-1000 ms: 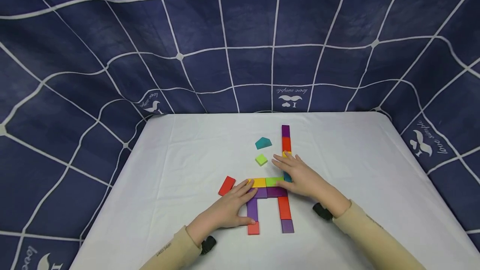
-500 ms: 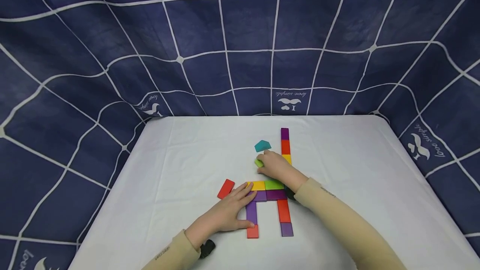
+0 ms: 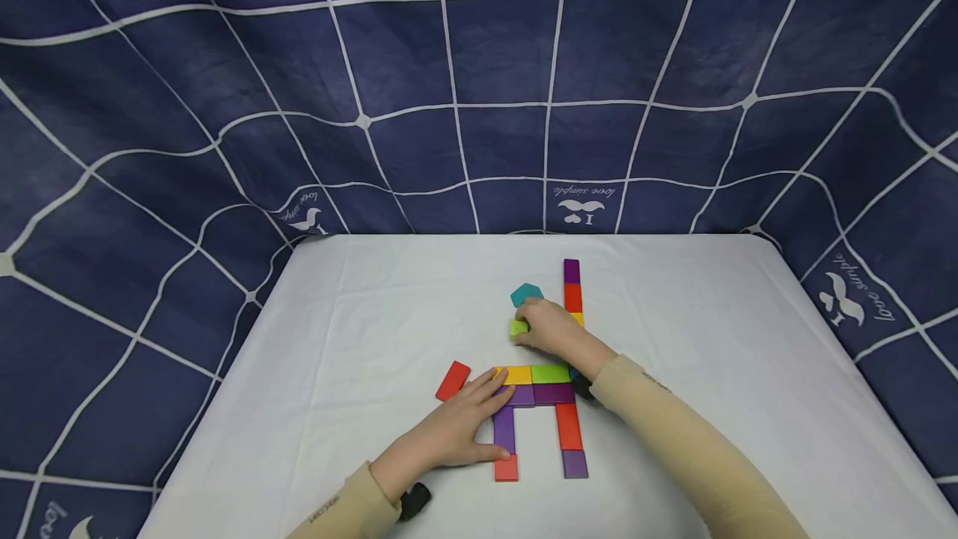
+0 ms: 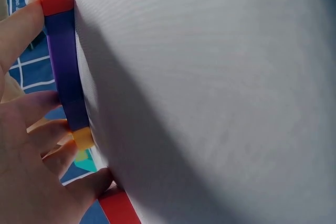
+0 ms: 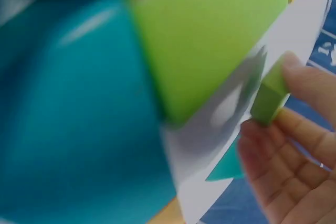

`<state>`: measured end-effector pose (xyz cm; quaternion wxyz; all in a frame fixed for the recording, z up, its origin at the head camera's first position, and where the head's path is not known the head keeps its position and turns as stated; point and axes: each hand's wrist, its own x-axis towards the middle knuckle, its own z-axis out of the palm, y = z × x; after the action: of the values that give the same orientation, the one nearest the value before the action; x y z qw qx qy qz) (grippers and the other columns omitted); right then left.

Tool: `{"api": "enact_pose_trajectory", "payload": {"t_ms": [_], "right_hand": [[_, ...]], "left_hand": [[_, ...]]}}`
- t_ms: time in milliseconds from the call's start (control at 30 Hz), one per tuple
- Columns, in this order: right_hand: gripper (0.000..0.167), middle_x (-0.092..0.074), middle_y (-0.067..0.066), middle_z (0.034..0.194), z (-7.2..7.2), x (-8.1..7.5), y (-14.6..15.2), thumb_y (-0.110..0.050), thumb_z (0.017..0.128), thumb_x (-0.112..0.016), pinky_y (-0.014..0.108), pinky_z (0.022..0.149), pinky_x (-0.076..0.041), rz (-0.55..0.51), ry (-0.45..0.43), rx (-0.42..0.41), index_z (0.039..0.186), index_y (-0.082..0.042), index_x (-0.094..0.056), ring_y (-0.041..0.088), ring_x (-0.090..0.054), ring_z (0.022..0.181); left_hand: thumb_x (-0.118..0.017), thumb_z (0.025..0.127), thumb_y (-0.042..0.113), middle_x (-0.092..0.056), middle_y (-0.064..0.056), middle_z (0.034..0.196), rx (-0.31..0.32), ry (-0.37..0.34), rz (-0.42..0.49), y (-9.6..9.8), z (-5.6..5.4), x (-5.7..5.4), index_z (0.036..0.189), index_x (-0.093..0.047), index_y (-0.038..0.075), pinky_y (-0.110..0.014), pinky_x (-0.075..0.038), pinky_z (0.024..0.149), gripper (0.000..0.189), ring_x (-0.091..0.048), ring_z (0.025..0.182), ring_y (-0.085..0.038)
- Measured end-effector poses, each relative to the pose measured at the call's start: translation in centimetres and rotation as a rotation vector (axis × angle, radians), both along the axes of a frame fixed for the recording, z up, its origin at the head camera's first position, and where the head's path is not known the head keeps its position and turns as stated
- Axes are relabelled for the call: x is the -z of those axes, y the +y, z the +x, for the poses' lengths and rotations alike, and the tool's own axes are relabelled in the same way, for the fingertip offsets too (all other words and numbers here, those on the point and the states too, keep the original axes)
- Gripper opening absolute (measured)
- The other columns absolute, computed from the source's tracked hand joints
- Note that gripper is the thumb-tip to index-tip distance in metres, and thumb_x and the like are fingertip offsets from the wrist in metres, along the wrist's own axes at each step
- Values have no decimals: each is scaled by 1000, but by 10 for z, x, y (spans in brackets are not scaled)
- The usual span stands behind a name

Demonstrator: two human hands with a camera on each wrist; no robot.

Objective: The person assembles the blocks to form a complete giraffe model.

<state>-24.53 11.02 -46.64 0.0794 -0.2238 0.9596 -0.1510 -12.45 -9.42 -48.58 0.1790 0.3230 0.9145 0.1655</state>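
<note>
My right hand [image 3: 552, 328] pinches a small lime-green block [image 5: 270, 95] between thumb and fingers, just short of a teal five-sided block [image 3: 525, 294]. Spread over the left side of a flat block figure is my left hand [image 3: 458, 424]. Its fingertips touch the yellow block [image 3: 517, 375] and the purple blocks, while the thumb lies at a small red block [image 3: 506, 470] at the foot of the left leg. Beside the yellow block lie a longer green block [image 3: 550, 373] and, below it, a dark purple one [image 3: 554, 393]. My right forearm partly covers the column's lower blocks.
A column topped by a purple block [image 3: 572, 271] and a red block [image 3: 573, 298] runs toward the back. The figure's right leg is a red block [image 3: 569, 427] above a purple one [image 3: 575, 464]. A loose red block [image 3: 452, 381] lies tilted beside my left fingers.
My right hand has moved left from the column and taken hold of the small lime-green block, which has turned from a diamond slant to nearly square. The left hand stays in place.
</note>
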Motion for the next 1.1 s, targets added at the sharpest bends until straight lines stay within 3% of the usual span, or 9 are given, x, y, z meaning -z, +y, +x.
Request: {"api": "enact_pose_trajectory", "payload": {"t_ms": [133, 233, 400, 500, 633, 867, 1100], "right_hand": [[38, -65, 3, 87, -8, -5, 17, -28, 82, -81, 26, 71, -51, -114, -11, 3, 110, -4, -74, 14, -53, 76], [37, -64, 3, 84, -18, -10, 33, -26, 82, -80, 24, 68, -49, -196, -52, 23, 111, -4, -73, 14, -53, 75], [37, -67, 10, 97, -42, -20, 63, -19, 84, -75, 34, 82, -55, -279, -107, 162, 117, -4, -66, 21, -59, 86], [37, -67, 14, 103, -56, -25, 78, -17, 86, -71, 39, 89, -55, -304, -74, 256, 118, -2, -63, 25, -60, 92], [36, -67, 19, 107, -72, -27, 93, -17, 88, -69, 41, 89, -53, -321, -22, 353, 119, 2, -65, 30, -60, 95], [38, -66, 23, 114, -87, -14, 105, -16, 89, -70, 44, 91, -52, -366, -2, 490, 121, 3, -64, 33, -59, 98], [39, -65, 25, 111, -88, 5, 111, -14, 89, -72, 46, 95, -50, -355, 23, 566, 121, 8, -63, 34, -57, 99]], "left_hand": [[-66, 85, 60, -15, 2, 166, 1, -7, -3, 1, -1, -1, 156, -31, 20, -45, -32, 119, 89, -10, 155, -21], [-66, 85, 61, -17, 1, 166, 5, -8, 0, 0, 0, 0, 155, -32, 20, -46, -33, 118, 88, -11, 154, -22], [-65, 86, 60, -18, 0, 166, 13, -10, 11, -2, 1, 0, 155, -32, 18, -47, -33, 118, 87, -12, 154, -22], [-66, 86, 59, -17, 1, 166, 14, -8, 14, -3, 2, -1, 155, -32, 18, -46, -33, 118, 87, -12, 154, -22], [-65, 86, 59, -18, 1, 166, 16, 3, 18, -3, 2, -2, 155, -32, 18, -45, -33, 118, 87, -13, 154, -22], [-65, 86, 59, -19, -1, 166, 24, 23, 33, -4, 3, 0, 155, -33, 17, -46, -34, 117, 86, -15, 154, -24], [-64, 86, 61, -20, -1, 165, 30, 38, 26, -1, 4, 4, 155, -34, 19, -45, -35, 117, 86, -16, 153, -23]]}}
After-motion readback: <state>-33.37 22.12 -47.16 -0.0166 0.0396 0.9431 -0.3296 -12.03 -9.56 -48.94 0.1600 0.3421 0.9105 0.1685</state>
